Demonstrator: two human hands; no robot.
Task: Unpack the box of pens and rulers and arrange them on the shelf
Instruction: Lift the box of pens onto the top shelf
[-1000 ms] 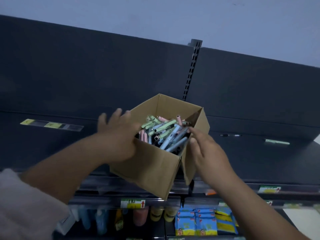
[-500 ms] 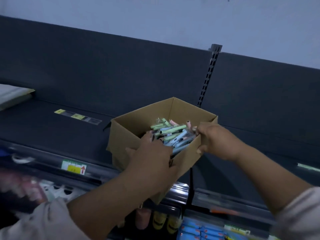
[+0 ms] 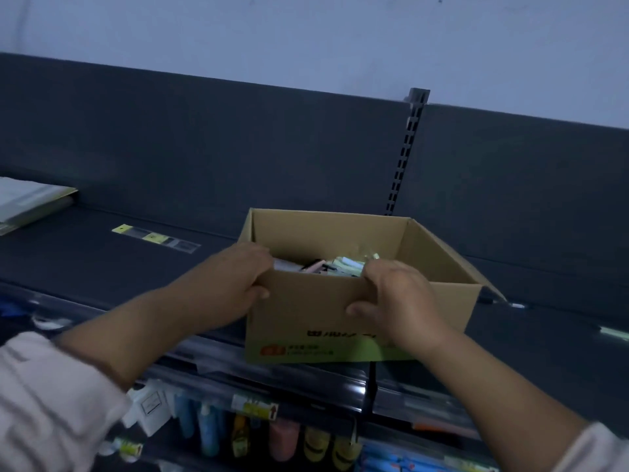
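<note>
Gripping brown box (image 3: 316,311), left hand (image 3: 235,284), right hand (image 3: 398,298) — fingers (image 3: 260,258) curled over rim, pastel pens (image 3: 343,265) inside

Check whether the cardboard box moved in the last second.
Yes. The cardboard box was tilted, mostly left of the slotted upright; now it is level, square-on and shifted right beneath it, left hand and right hand gripping its near wall.
</note>
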